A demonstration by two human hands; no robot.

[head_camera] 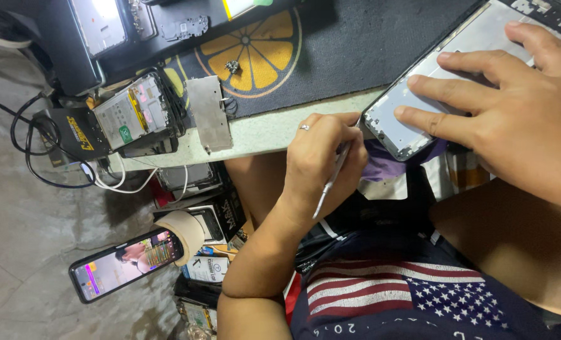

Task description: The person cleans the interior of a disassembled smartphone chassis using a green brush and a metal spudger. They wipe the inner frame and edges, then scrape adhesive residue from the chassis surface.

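Phone frame (419, 101): lies flat at the near edge of the bench (261, 132), right of centre, one corner hanging past the edge over a purple cloth (387, 167).
Handling: judge it light, thin and stiff, but fragile and smooth; hold it by the long edges or press it flat, not by the overhanging corner.
Right hand (513, 107): your fingers are spread and laid flat on the frame, pinning it to the bench; it grips nothing.
Left hand (321, 160): your fingers are closed in a pinch around a thin metal tool (329, 182), held like a pen, tip at the frame's near corner. A ring sits on one finger.
Tool handling: judge it light, rigid and slippery; keep the pinch close to the tip.
Mat (331, 44): dark, with a citrus-slice print, under the frame's far part.
Left of bench: an opened phone (132, 113) and a metal plate (209, 113).
Floor (22, 239): a lit phone (126, 264) propped up, beside boxes.
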